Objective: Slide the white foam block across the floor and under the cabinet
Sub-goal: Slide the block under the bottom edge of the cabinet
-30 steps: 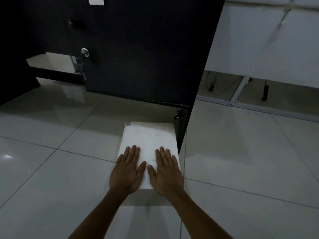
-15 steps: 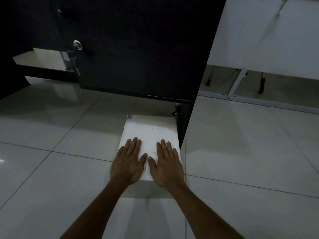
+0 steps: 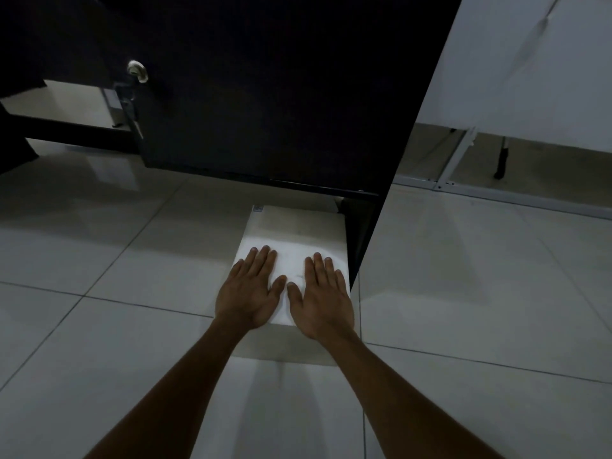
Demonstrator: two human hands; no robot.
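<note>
The white foam block lies flat on the tiled floor, its far end at the gap below the black cabinet. My left hand presses flat on the block's near left part, fingers together and extended. My right hand lies flat beside it on the near right part. Both palms rest on top; neither hand wraps around the block. The block's right edge runs along the cabinet's dark corner leg.
A round lock sits on the cabinet door at upper left. Glossy floor tiles spread all around. A white panel on a metal frame stands at the right rear, with a thin black leg.
Both hands and the block have moved forward toward the cabinet; the block's far end now sits at the cabinet's bottom edge. The view has come closer.
</note>
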